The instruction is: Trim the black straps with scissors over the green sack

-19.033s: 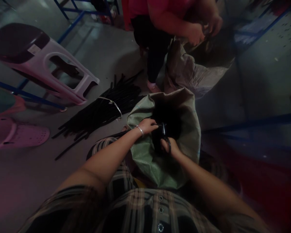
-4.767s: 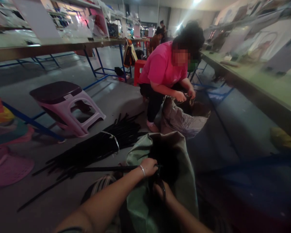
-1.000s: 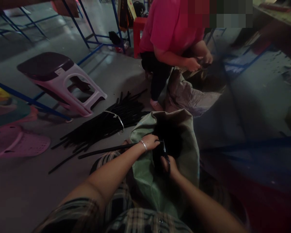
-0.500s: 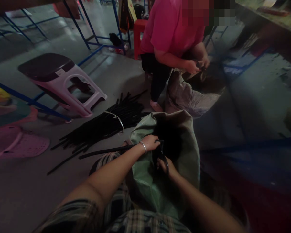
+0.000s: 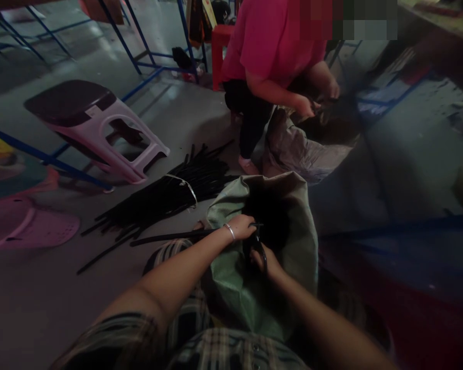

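Note:
My left hand (image 5: 242, 226), with a silver bracelet at the wrist, is closed around a long black rod-like strip (image 5: 165, 237). The strip passes under my forearm, and its short front end pokes out past my fingers. Below and right of it, my right hand (image 5: 263, 257) grips a pair of dark-handled scissors (image 5: 264, 255), whose blades reach up to that front end. Both hands are over the mouth of a green woven sack (image 5: 231, 293). Its inside is very dark, and I cannot make out the contents.
A tied bundle of black strips (image 5: 170, 198) lies on the floor left of the sack. Beyond it stands a stool (image 5: 118, 139); a pink basket (image 5: 50, 226) is far left. Ahead, a person in a pink shirt (image 5: 270, 56) works over a grey sack (image 5: 301, 154).
The strip's rear end has shifted slightly right, towards the sack, with my left hand still on it. The scissors stay at its front end. The other person's hands have moved apart.

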Available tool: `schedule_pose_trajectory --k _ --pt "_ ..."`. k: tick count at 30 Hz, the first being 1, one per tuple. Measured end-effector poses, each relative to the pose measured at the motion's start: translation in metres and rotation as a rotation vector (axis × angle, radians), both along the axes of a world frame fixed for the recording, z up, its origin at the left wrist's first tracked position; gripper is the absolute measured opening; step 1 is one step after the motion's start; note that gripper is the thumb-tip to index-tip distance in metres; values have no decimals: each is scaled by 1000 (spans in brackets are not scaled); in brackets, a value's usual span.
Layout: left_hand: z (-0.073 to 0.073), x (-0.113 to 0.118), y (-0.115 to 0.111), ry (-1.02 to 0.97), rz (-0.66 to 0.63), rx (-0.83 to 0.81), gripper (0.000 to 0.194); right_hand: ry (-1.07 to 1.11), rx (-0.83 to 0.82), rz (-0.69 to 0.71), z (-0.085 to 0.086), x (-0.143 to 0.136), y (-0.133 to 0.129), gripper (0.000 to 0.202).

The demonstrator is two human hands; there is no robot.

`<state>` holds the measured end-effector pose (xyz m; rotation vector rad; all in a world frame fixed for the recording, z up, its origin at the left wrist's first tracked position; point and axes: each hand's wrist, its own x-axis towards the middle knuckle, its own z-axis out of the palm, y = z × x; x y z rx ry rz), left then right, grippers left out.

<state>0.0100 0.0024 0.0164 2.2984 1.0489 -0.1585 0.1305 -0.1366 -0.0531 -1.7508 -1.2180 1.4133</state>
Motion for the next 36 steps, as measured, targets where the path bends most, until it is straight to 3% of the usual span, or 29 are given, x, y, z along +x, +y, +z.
schedule_pose_trajectory --k 5,14,23,36 --pt "-2 0 0 -20 -10 0 27 -91 27 54 8 4 1 23" --pt "-1 2 -1 -23 -25 -8 29 -54 53 -41 -6 4 -4 21" --pt "-10 -7 8 -40 -6 4 31 64 -39 -173 13 0 -1 23" --pt "0 -7 10 11 29 -20 32 67 -100 -252 21 -7 0 30"
